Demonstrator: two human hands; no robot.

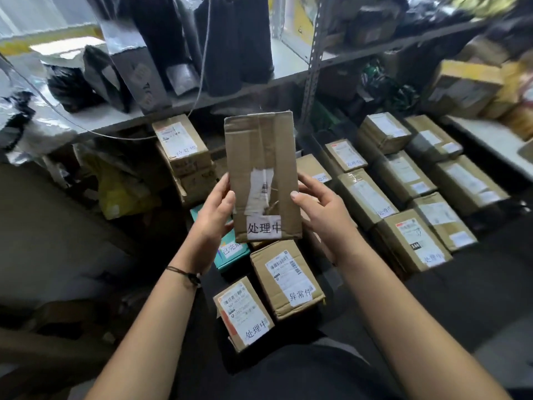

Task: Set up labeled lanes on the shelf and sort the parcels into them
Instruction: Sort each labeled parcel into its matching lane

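Just one parcel (262, 174), two hands (215, 210).

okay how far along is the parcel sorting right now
Done: rows of labeled boxes already lie grouped at right. In hand: both the left hand and right hand hold a box tagged 处理中. Left: a few loose boxes below, one tagged 异常件.

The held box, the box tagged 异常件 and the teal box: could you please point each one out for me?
Held box (261, 157): head view, on its taped brown face.
Box tagged 异常件 (287, 280): head view, on its white shipping label.
Teal box (232, 256): head view, on its top near the white tag.
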